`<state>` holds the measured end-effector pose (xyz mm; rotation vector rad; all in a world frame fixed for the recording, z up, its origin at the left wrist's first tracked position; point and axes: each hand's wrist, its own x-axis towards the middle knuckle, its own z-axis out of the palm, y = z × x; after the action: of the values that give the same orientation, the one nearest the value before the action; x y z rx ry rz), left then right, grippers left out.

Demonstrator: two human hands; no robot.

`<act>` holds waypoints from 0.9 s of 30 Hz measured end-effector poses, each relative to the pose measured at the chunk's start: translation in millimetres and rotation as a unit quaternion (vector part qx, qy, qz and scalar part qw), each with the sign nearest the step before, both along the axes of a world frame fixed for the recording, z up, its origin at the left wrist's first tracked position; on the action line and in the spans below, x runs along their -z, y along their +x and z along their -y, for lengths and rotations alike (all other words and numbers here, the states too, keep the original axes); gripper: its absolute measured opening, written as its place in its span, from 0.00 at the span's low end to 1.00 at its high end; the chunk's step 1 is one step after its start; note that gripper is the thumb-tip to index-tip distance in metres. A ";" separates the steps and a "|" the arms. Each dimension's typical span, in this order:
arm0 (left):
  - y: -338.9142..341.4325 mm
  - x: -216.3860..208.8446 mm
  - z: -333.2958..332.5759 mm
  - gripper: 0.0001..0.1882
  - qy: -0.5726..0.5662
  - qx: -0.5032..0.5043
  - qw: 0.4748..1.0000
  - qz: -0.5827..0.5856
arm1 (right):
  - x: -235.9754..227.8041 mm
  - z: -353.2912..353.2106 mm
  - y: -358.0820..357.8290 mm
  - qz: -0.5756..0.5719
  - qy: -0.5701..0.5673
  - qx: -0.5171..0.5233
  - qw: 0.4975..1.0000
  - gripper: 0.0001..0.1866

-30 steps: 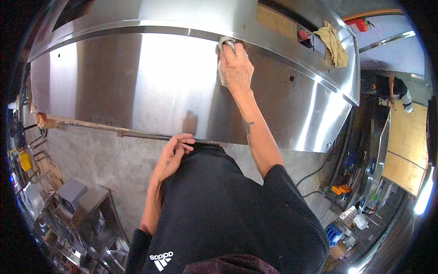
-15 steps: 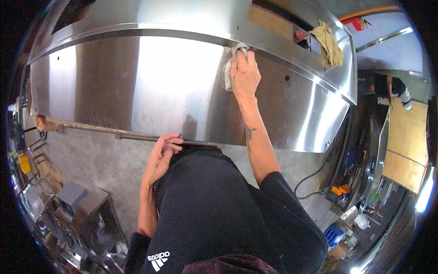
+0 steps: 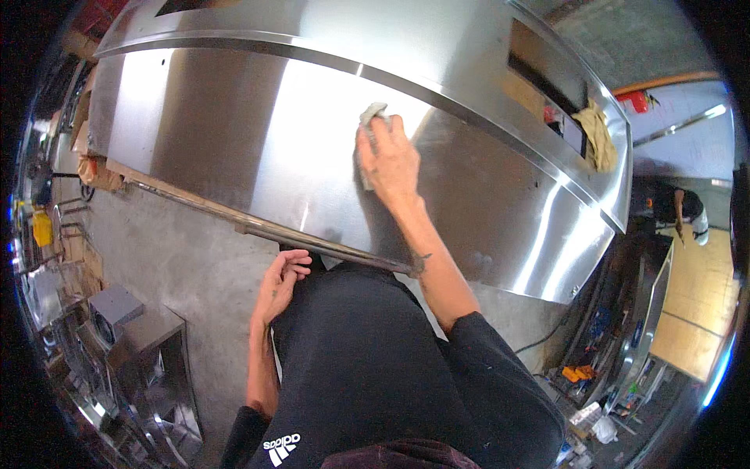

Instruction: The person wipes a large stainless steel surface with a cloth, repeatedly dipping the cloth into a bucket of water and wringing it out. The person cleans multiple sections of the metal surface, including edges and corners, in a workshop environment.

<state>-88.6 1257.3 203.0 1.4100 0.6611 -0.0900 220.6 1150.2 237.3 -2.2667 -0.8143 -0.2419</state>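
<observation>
Cloth (image 3: pixel 374 109) on shiny steel panel (image 3: pixel 308 137); grey concrete floor (image 3: pixel 207 262).

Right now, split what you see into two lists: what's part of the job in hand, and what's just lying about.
In use:
Right hand, holding the pale cloth on the steel panel
Left hand, near the panel's lower edge

Lying about:
Tan cloth, draped at upper right
Grey box, lower left
Orange item, lower right

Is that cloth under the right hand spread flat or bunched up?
Bunched up, at least where it shows: the pale cloth crumples out beyond the right hand; under the palm it's hidden.
</observation>
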 end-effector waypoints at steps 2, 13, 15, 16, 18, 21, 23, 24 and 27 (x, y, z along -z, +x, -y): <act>-16.8 14.9 -23.1 0.23 0.008 -0.008 1.000 0.000 | -2.3 -20.8 14.1 0.051 -0.016 0.014 0.998 0.13; -170.1 116.3 -223.5 0.24 0.183 0.057 0.975 -0.113 | 33.2 -125.6 24.6 0.156 -0.058 0.246 0.955 0.08; -169.3 121.9 -253.9 0.23 0.181 0.058 0.978 -0.088 | 35.3 -138.6 20.9 0.166 -0.050 0.251 0.952 0.08; -165.8 125.6 -267.7 0.22 0.188 0.081 0.976 -0.080 | 37.0 -146.0 20.7 0.167 -0.052 0.231 0.957 0.07; -153.1 128.5 -292.5 0.22 0.208 0.126 0.968 -0.063 | 29.2 -170.3 19.1 0.155 -0.026 0.132 0.979 0.07; -117.1 98.3 -319.5 0.20 0.214 0.208 0.953 -0.048 | -12.4 -210.8 -22.4 0.085 0.010 0.079 0.993 0.11; -89.3 65.6 -322.6 0.19 0.156 0.187 0.968 -0.055 | -29.8 -215.5 -72.8 -0.011 0.106 0.069 0.992 0.13; -79.2 45.9 -320.9 0.19 0.126 0.176 0.974 -0.065 | -31.7 -213.5 -94.7 -0.032 0.134 0.025 0.990 0.13; -42.6 -11.4 -300.1 0.20 0.096 0.089 0.991 0.038 | -51.1 -201.8 -146.8 -0.272 0.116 -0.147 0.944 0.14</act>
<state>-131.2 1557.5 214.4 1.6490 0.4900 -0.1161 73.8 1352.1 288.4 -1.8231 -0.7599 0.3949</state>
